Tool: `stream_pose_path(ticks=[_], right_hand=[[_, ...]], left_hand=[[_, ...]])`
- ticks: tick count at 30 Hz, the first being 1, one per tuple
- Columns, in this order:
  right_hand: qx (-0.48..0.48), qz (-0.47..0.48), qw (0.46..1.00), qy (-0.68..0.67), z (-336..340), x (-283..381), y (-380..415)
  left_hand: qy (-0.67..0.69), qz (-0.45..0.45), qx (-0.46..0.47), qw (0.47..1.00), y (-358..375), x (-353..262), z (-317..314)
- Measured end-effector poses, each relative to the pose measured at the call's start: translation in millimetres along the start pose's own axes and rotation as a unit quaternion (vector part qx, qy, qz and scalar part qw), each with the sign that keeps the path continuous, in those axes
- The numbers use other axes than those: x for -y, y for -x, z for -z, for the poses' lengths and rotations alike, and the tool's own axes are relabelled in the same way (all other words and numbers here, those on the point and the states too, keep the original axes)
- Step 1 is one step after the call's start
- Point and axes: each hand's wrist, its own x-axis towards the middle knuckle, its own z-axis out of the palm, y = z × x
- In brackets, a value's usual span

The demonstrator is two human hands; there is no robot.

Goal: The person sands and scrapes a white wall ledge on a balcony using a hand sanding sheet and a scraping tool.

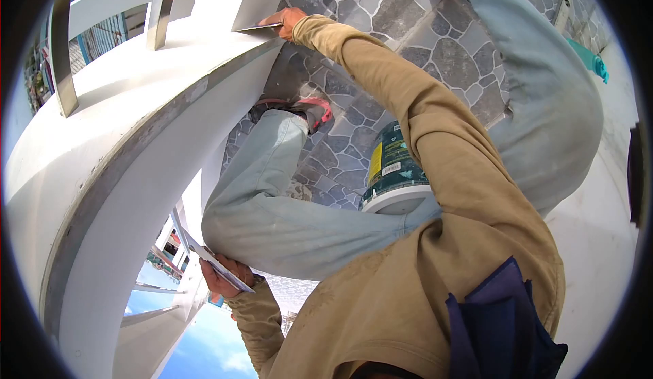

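My right hand [289, 22] is closed around a thin metal scraper blade [262, 27], which lies against the top of the white curved parapet [136, 73] near an upright. Its handle is hidden by my fingers. Lower left, my left hand [228, 277] grips a wide flat scraper [218, 265], seen nearly edge-on, beside my bent left knee. A rough grey edge strip [163, 110] runs along the parapet's curve between the two hands.
A dark green bucket [391, 161] with a white rim stands between my legs on the stone-patterned floor [367, 12]. Metal uprights [163, 8] rise from the parapet. At upper right are a metal bar [563, 8] and a teal item [588, 59]. Dark blue cloth [500, 318] hangs at my shoulder.
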Motion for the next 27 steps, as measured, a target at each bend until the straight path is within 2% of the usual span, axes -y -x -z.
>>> stream_pose_path(ticks=[2, 5, 6, 8, 10, 13, 14, 15, 16, 17, 20, 23, 25, 26, 27], right_hand=[[0.016, -0.042, 0.998, -0.042, 1, 8, 9], [0.055, -0.055, 0.996, -0.039, -46, -33, -10], [-0.006, 0.039, 0.999, 0.008, -42, -28, 10], [-0.034, 0.047, 0.998, 0.040, -33, -9, 41], [-0.065, 0.060, 0.993, 0.084, -28, -6, 59], [-0.018, 0.046, 0.998, 0.046, -3, -30, 62], [-0.026, 0.073, 0.996, 0.051, 18, -23, 70], [-0.027, 0.076, 0.995, 0.054, 32, -11, 68], [-0.024, -0.042, 0.998, 0.052, 44, 1, 66], [-0.021, -0.160, 0.986, 0.047, 49, 7, 64], [-0.006, -0.194, 0.975, 0.106, 41, 9, 46], [0.017, -0.203, 0.969, 0.141, 23, 3, 17], [0.011, -0.230, 0.967, 0.109, 22, 14, 13], [0.025, -0.240, 0.962, 0.124, 17, 14, 4], [0.028, -0.241, 0.962, 0.124, 13, 13, -1]], left_hand=[[0.015, 0.003, 0.008, 1.000, 0, 0, -2], [0.018, 0.009, -0.017, 1.000, 2, 0, -6], [0.020, 0.010, -0.029, 0.999, 3, 0, -7], [0.024, 0.008, -0.037, 0.999, 0, 1, -12], [0.028, 0.026, 0.029, 0.999, -3, 1, -16], [0.013, 0.022, 0.056, 0.998, -3, 2, -15], [0.010, 0.019, 0.059, 0.998, -3, 3, -17], [0.077, 0.017, -0.077, 0.994, -2, 3, -33], [0.142, 0.017, -0.213, 0.967, -1, 3, -44], [0.143, 0.015, -0.213, 0.966, -2, 2, -48], [0.168, 0.030, -0.222, 0.960, -4, -1, -51], [0.138, 0.025, -0.198, 0.970, -3, 1, -36], [0.008, 0.028, 0.003, 1.000, 1, 0, -7], [0.007, 0.029, -0.001, 1.000, 0, -2, -6], [0.009, 0.032, 0.037, 0.999, -1, -2, -5]])
